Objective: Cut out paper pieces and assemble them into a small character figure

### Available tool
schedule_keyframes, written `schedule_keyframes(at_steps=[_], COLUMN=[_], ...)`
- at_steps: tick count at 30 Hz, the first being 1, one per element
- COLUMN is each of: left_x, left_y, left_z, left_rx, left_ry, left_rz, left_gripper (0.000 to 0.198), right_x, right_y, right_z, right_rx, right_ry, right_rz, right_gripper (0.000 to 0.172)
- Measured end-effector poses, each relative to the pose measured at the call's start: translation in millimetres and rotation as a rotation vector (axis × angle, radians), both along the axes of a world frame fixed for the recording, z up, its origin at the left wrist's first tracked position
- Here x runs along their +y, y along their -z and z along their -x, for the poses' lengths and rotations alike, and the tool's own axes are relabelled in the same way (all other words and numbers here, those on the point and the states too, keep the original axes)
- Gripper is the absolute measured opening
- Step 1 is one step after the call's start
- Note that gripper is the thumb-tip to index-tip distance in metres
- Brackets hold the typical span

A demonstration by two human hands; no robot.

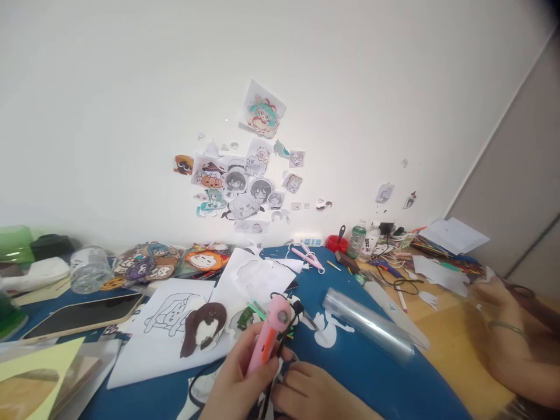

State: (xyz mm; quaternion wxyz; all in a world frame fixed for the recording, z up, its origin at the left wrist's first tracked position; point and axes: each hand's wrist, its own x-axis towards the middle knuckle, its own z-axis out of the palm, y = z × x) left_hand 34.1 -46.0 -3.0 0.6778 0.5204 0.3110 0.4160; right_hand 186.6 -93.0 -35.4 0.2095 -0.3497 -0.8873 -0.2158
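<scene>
My left hand (240,379) is wrapped around a pink handheld device (268,332) with an orange panel and a round top end, held upright over the desk. A black cable (280,356) runs down beside it between my hands. My right hand (310,391) is closed just right of the device, close to the cable; what its fingers hold is hidden. Behind the device lie a brown-and-white character cutout (203,329) and a line drawing (172,315) on white paper. A white paper cutout (326,332) rests on the blue mat to the right.
A clear plastic roll (371,326) lies on the blue mat (367,367). At left are a phone (85,315) and yellow paper (48,361). Bottles (359,239) and a red bowl (336,242) stand by the wall. Another person's arm (511,344) is at the right.
</scene>
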Motion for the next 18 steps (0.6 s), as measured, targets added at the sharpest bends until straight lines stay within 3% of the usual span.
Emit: schedule_keyframes(at_steps=[1,4,6,8,9,11,15,18], left_x=[0,-1,-1,-1,0,1,1,1], left_y=[-2.1,-9.4,-13.2,-15.2,-15.6,-15.5,-14.1,-12.6], left_z=[0,2,4,5,5,7,10,12], left_rx=[0.008,0.02,0.031,0.038,0.032,0.01,-0.042,-0.063], left_ry=[0.028,0.064,0.024,-0.056,-0.089,-0.123,-0.134,-0.145], left_rz=[-0.006,0.013,0.038,0.041,0.036,0.023,0.012,0.04], left_gripper=[0.038,0.037,0.038,0.039,0.039,0.039,0.039,0.044], right_x=[0,7,14,21,24,30,45,60], right_y=[0.8,-0.9,-1.1,2.6,5.7,12.7,18.9,11.6], right_z=[-11,-62,-102,-136,-149,-163,-163,-156], right_rx=[0.06,0.191,0.249,0.209,0.18,0.154,0.17,0.199], right_ry=[0.052,0.354,0.806,1.095,1.146,1.187,1.312,1.399], right_rz=[-0.016,-0.045,0.089,0.306,0.396,0.436,0.33,0.285], right_gripper=[0.008,0.025,0.047,0.075,0.079,0.07,0.054,0.048])
